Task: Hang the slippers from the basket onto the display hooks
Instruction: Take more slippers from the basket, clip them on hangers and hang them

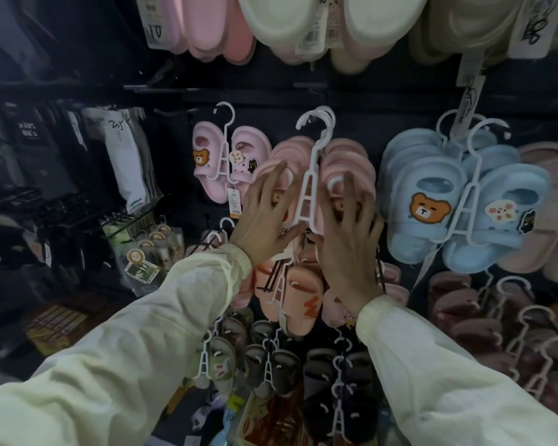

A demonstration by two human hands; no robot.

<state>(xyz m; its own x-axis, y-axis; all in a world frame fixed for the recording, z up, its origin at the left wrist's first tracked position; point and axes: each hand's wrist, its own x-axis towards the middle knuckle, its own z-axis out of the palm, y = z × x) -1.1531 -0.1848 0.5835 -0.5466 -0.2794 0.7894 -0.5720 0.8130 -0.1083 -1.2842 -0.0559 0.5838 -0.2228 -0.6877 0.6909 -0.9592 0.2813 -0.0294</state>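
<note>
Both the left hand (268, 214) and right hand (348, 235) press open-fingered on pink slippers (347, 154) either side of the white hanger (309, 188), which apparently hangs already; basket unseen.

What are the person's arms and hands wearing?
Both arms wear long, loose sleeves in pale creamy yellow, the left sleeve and right sleeve each gathered snugly at the wrist. The left hand and right hand are bare: no gloves.

Pale yellow-cream sleeves (149, 333) — ribbed cuffs.
</note>
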